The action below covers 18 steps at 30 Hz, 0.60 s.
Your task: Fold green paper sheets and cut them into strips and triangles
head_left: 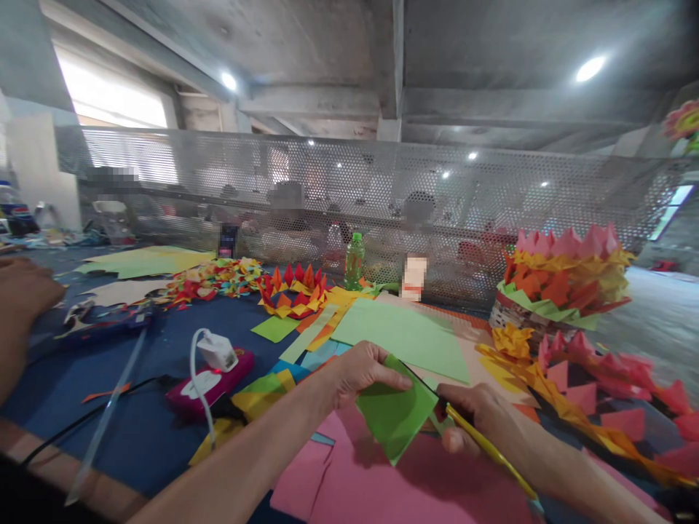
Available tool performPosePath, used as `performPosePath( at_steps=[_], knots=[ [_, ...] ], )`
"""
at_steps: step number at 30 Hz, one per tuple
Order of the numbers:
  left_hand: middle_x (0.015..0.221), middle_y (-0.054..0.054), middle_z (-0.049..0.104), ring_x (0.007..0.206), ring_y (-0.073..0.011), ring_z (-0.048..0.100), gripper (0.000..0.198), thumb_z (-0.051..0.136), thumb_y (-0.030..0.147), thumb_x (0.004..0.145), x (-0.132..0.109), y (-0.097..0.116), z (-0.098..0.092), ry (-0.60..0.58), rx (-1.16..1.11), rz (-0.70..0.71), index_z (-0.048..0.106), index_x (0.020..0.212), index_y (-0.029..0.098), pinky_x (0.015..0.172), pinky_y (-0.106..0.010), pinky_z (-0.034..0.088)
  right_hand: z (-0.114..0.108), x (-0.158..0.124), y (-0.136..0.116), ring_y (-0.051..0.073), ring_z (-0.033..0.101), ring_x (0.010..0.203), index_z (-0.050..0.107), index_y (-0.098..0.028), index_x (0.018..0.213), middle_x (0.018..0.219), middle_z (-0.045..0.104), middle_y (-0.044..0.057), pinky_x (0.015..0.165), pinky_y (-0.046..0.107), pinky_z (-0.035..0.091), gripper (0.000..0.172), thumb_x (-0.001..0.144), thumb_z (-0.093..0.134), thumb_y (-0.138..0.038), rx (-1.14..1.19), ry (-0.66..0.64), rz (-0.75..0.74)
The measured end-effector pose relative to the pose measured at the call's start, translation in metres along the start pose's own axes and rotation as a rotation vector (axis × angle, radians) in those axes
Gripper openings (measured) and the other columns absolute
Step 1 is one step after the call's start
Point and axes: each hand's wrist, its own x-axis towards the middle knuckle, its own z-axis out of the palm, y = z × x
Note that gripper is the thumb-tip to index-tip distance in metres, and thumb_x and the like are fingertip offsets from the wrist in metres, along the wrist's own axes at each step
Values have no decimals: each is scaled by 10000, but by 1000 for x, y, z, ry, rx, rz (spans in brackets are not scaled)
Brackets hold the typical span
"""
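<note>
My left hand [357, 371] pinches the upper edge of a folded green paper piece [394, 413], thumb in front and fingers behind. My right hand [474, 418] is closed around scissors with a yellow handle [486, 447], and their dark blade meets the green paper's right edge. Both hands hover above pink paper sheets [376, 484] lying on the blue table [142, 429].
A large green sheet [404, 331] lies beyond my hands. Folded paper crowns: red-yellow [293, 291], and a big pink-orange one on a basket [562, 280]. A green bottle [354, 260], a pink power bank [210, 382] with white charger, and another person's hand [22, 291] at left.
</note>
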Motion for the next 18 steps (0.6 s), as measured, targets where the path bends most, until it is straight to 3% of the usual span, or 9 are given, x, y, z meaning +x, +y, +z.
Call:
performPosePath(
  at_steps=[4,9,14,18],
  knots=[
    [779,-62,750,632,-168,666,322,869,220,466,1,-2,1,-32,-11,10,764,760,140,745,-321,510,-1,-1,-6,101,289,600,472,-192,751,647,398,-66,507,223,224,470,836,503,-653,29,-22,-2],
    [771,-63,749,617,-160,659,309,855,206,481,2,-4,1,-34,-7,2,761,765,130,738,-320,517,5,1,7,101,317,587,496,-187,732,628,410,-62,504,225,225,532,821,456,-711,59,-31,37],
    [782,-59,749,621,-156,656,315,847,194,492,2,-6,2,-53,-15,-1,759,789,136,736,-316,514,8,3,11,95,273,577,453,-188,691,619,307,-69,487,223,198,548,831,424,-717,58,-32,59],
    [745,-49,738,625,-164,652,312,852,191,470,0,-6,6,-55,-21,-12,759,764,140,739,-321,504,7,2,5,100,270,593,456,-187,720,631,347,-68,503,232,202,557,803,450,-738,29,-39,51]
  ],
)
